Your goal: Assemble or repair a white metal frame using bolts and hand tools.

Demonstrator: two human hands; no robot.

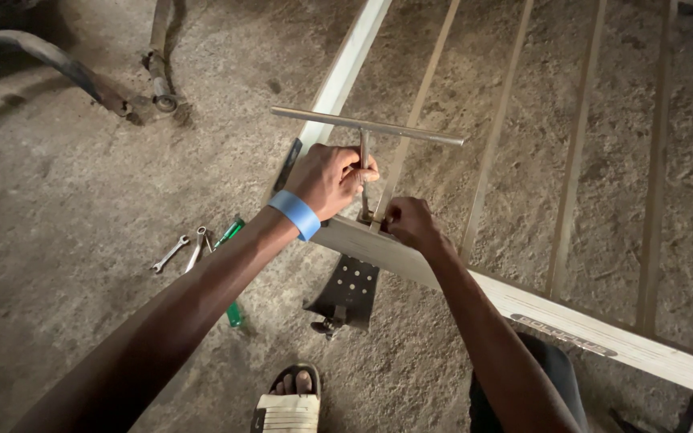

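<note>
— Both hands are on that long-stemmed steel T-handle wrench (365, 152), right at the corner of the pale metal bed frame (571, 321). The left hand (329, 180) is wrapped tight round the upright stem, just under the crossbar; the right hand (411, 222) is pinched closed at the foot of the stem, where it meets the frame.

— What is it pinching?

— Too small to tell; the fingertips hide it. The wrench stands upright on the frame's corner.

— Anything on the wrist?

— One light blue wristband (294, 213), on the left arm. Below the frame's corner hangs a dark perforated metal bracket (348, 290). Left of the frame, on the bare concrete floor (66, 200), lie two small steel spanners (182, 252) and a green-handled screwdriver (231, 273), partly under the forearm.

— And further off?

— Thin slats (577, 144) run away from the frame's near rail. Beneath it, one foot in a pale-strapped sandal (287, 405). Far left of the frame, a dark curved metal bar (50, 60) rests on the floor.
</note>
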